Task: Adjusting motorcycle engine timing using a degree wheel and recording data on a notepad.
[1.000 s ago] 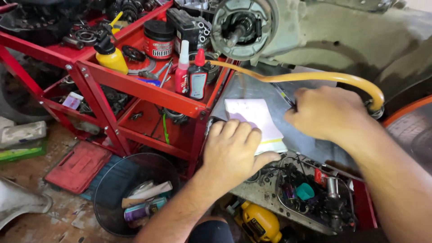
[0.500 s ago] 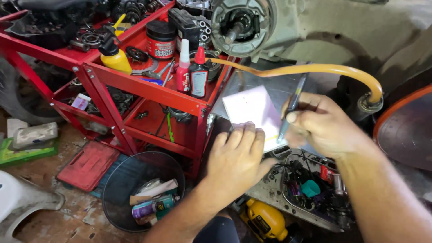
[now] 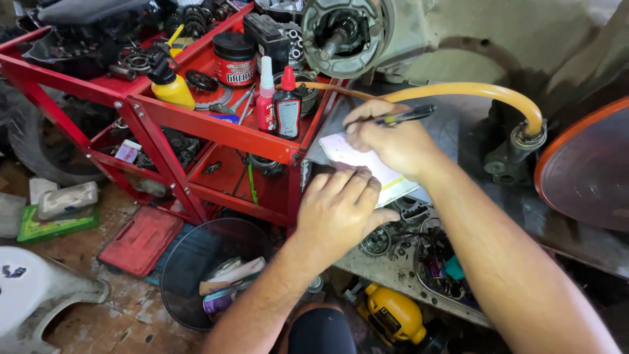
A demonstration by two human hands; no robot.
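**A:** Under both hands, what sits there?

**B:** Small white paper notepad (image 3: 367,164), lying on the grey metal bench top (image 3: 458,131). Left hand (image 3: 341,210) lies flat on its near edge, fingers together and pressed down; reads as pinning the pad so it cannot slide.

**A:** And the right hand?

**B:** Right hand (image 3: 393,141) rests over the pad's far half, fingers pinching a slim black pen (image 3: 406,117). Pen lies nearly level, tip pointing away from the left hand, clear of the paper; carried, not writing.

**A:** What lies around them?

**B:** Just beyond the right knuckles, a translucent amber rubber hose (image 3: 458,90) arcs toward a metal fitting. Left of the left hand, a red steel tool cart (image 3: 216,124) with bottles on its top tray, within easy reach. Below the left forearm, a round black plastic bin (image 3: 209,269) holding scraps.
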